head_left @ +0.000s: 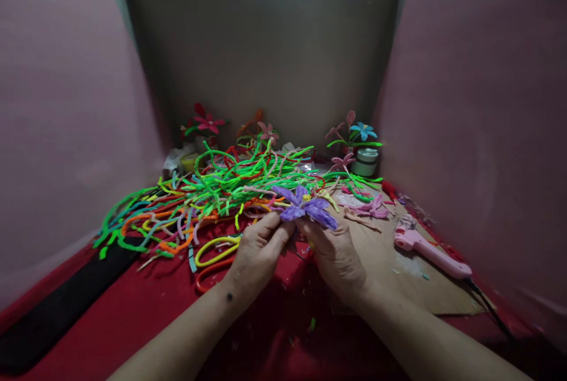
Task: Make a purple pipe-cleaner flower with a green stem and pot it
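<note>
A purple pipe-cleaner flower [299, 206] with a yellow centre is held up over the front of the table, its petals spread. My left hand [261, 245] pinches a petal at the flower's lower left between thumb and forefinger. From below and to the right, my right hand [336, 251] grips the flower, its fingers closed near the base. The fingertips of that hand are partly hidden under the petals. Just left of my left hand lie scissors with yellow and red handles [217, 251], and behind the flower spreads a pile of coloured pipe cleaners [239, 177].
A pink glue gun [436, 256] with a black cord rests on a cardboard sheet [376, 274] at right, near pink pipe-cleaner petals [376, 207]. Finished flowers [207, 121] and a lidded jar [365, 162] stand along the back. A black strip [71, 304] lies at left.
</note>
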`<state>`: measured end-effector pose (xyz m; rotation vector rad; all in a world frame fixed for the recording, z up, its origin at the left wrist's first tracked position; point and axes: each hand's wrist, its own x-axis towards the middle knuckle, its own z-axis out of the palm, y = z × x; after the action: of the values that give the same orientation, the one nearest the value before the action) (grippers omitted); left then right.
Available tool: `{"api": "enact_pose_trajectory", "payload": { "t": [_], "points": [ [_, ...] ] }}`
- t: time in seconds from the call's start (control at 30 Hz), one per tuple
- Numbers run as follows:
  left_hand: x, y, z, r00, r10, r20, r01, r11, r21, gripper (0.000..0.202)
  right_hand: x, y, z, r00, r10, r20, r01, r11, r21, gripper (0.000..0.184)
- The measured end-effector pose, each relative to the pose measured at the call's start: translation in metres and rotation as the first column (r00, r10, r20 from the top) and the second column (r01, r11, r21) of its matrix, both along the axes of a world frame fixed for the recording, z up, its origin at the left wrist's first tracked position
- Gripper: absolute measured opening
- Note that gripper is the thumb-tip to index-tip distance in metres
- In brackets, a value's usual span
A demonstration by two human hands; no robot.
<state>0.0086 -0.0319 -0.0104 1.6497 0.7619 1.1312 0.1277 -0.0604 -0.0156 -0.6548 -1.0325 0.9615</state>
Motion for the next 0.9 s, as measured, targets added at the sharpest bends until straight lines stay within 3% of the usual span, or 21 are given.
{"api": "enact_pose_trajectory", "payload": {
  "t": [0.1,0.2,0.33,0.5,0.67,0.73,0.9],
  "points": [
    [-0.002,-0.001,0.009,0.999,0.009,0.048,-0.008,1.000,-0.026,0.015,0.002,0.000,0.001,0.999,-0.041,0.009,0.041,0.999,-0.003,0.012],
    [0.000,-0.005,0.016,0.993,0.023,0.113,-0.020,0.999,-0.025,0.026,0.002,-0.001,0.001,0.999,-0.044,0.014,0.045,0.999,-0.008,0.016],
    [0.005,-0.010,0.015,0.981,0.094,0.168,-0.088,0.995,-0.048,0.013,-0.003,-0.003,0.002,1.000,-0.007,0.008,0.007,1.000,-0.003,0.016],
    [0.009,-0.010,0.013,0.969,0.145,0.200,-0.150,0.989,0.011,0.011,-0.010,-0.003,0.007,0.999,0.012,-0.046,-0.012,1.000,0.009,0.013],
    [0.015,-0.009,0.020,0.949,0.216,0.229,-0.233,0.971,0.049,0.006,-0.012,0.003,0.007,0.989,0.003,-0.145,-0.003,1.000,0.004,0.007],
    [0.017,-0.007,0.024,0.949,0.196,0.247,-0.199,0.980,-0.014,0.006,-0.011,0.006,0.007,0.988,0.005,-0.153,-0.004,1.000,0.011,0.005],
    [0.016,0.002,0.024,0.950,0.043,0.310,0.020,0.980,-0.197,0.019,-0.006,0.009,0.012,0.996,-0.016,-0.092,0.019,0.999,0.036,0.009]
  ]
}}
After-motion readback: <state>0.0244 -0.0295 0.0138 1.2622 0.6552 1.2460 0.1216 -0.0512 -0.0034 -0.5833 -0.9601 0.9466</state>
